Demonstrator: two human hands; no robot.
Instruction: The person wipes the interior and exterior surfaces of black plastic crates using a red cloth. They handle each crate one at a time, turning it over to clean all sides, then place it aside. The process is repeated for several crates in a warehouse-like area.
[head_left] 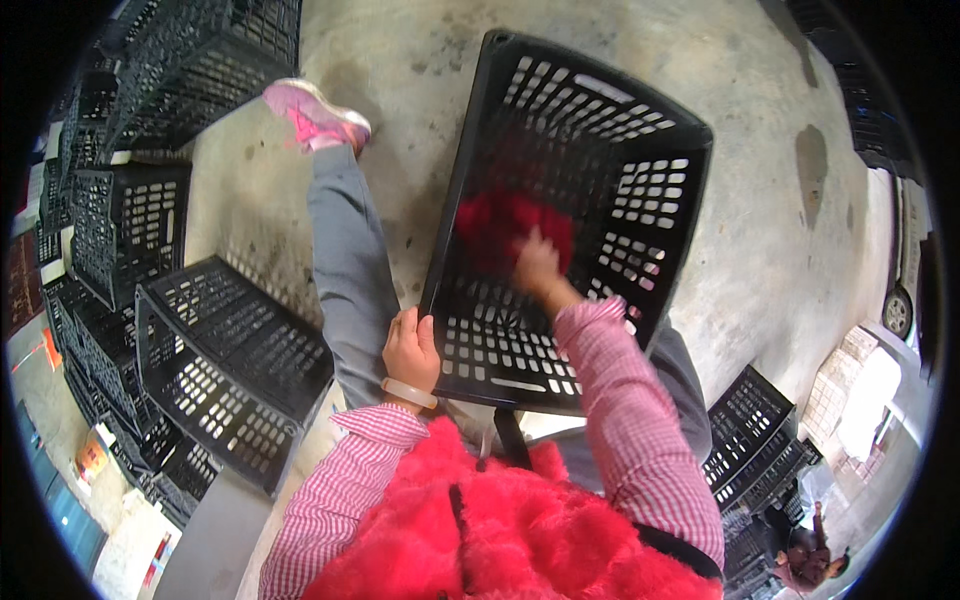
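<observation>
Left hand [410,352] is gripping the rim of the black crate [668,205] propped on the lap, right hand [537,265] is pressing a red cloth [495,225] inside it; crate looking stiff, light, best held by the rim.

The right hand [537,262] is blurred against the red cloth [503,224] inside the black crate [640,190], so its fingers cannot be told apart. The crate's near rim hides the left hand's [410,350] fingertips. The crate stacks [120,200] run off the left edge.
</observation>
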